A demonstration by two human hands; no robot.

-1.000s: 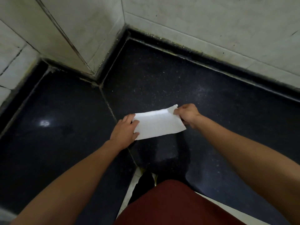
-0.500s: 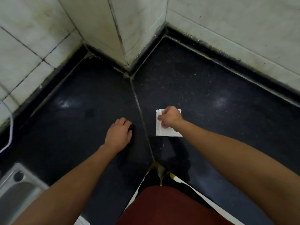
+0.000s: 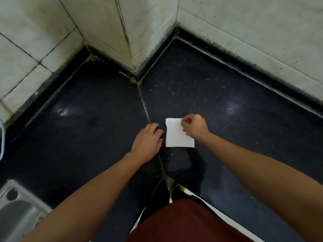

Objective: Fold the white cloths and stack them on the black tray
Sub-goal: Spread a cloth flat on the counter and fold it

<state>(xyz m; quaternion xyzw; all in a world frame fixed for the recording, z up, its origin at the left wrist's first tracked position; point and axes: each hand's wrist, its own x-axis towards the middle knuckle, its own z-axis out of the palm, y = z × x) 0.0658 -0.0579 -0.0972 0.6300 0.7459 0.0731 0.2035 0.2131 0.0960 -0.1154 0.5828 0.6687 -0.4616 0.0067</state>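
A small white cloth (image 3: 176, 135), folded into a near square, lies flat on the dark speckled counter (image 3: 236, 137). My right hand (image 3: 194, 126) rests on its upper right part, fingers curled and pinching the cloth's top edge. My left hand (image 3: 148, 139) lies palm down on the counter just left of the cloth, fingers slightly apart, holding nothing and not touching the cloth. No black tray is in view.
Pale tiled walls (image 3: 244, 32) with a jutting corner (image 3: 132, 49) bound the counter at the back. A steel sink (image 3: 15, 212) sits at the lower left. A thin white cord (image 3: 2, 137) hangs at the left edge. The counter's front edge runs near my body.
The wide cloth held by both hands was folded in half to a small square. My left hand let go and now rests beside it; my right hand shifted to the top edge.
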